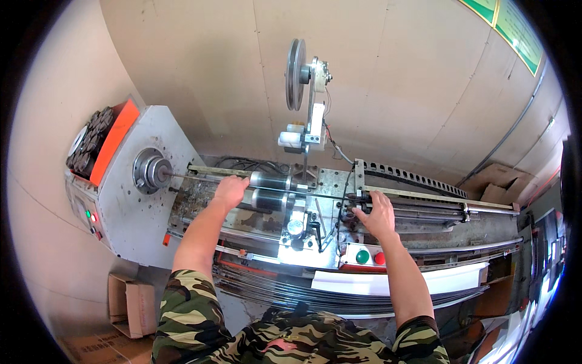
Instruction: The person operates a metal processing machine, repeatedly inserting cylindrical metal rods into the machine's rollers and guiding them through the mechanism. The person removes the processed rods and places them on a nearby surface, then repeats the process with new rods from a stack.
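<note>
A long grey winding machine [130,200] stretches across the view, with a round chuck [150,171] on its left head. A thin steel rod [200,177] runs from the chuck to the right. My left hand [230,191] is closed over the rod beside a shiny metal cylinder [271,181]. My right hand [377,213] rests with bent fingers on the black carriage block [357,209] on the guide rails. A pulley wheel [296,74] stands on a post above the middle.
A green button [362,256] and a red button [380,258] sit on a small panel below my right hand. Long metal rods [339,297] lie bundled along the machine's front. A cardboard box [128,303] stands on the floor at left. A beige wall rises behind.
</note>
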A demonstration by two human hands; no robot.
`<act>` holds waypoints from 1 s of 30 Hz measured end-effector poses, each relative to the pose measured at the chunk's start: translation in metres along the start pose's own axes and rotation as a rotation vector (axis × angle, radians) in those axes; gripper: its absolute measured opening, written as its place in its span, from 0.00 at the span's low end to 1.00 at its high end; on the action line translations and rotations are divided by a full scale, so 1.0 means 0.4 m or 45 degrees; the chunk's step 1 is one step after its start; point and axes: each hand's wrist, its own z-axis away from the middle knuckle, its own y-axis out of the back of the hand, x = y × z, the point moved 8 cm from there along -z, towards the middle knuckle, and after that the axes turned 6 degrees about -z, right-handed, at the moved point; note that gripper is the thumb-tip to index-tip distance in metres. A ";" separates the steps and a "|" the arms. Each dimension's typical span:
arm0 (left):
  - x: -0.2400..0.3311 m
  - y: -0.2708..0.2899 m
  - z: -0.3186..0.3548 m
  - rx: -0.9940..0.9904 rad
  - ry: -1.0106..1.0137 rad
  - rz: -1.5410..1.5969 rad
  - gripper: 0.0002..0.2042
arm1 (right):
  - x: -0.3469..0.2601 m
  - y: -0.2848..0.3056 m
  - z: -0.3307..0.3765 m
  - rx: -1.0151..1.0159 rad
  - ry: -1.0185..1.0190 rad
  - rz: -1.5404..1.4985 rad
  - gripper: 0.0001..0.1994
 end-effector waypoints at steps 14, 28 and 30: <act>-0.004 0.006 -0.001 -0.021 0.014 0.042 0.08 | 0.002 -0.008 -0.003 0.046 0.029 -0.015 0.37; -0.004 0.005 -0.002 -0.005 -0.025 0.040 0.09 | -0.015 0.013 -0.001 0.069 0.024 -0.024 0.36; -0.006 0.008 -0.001 -0.014 -0.028 0.034 0.09 | -0.017 0.011 -0.001 0.067 0.030 -0.034 0.36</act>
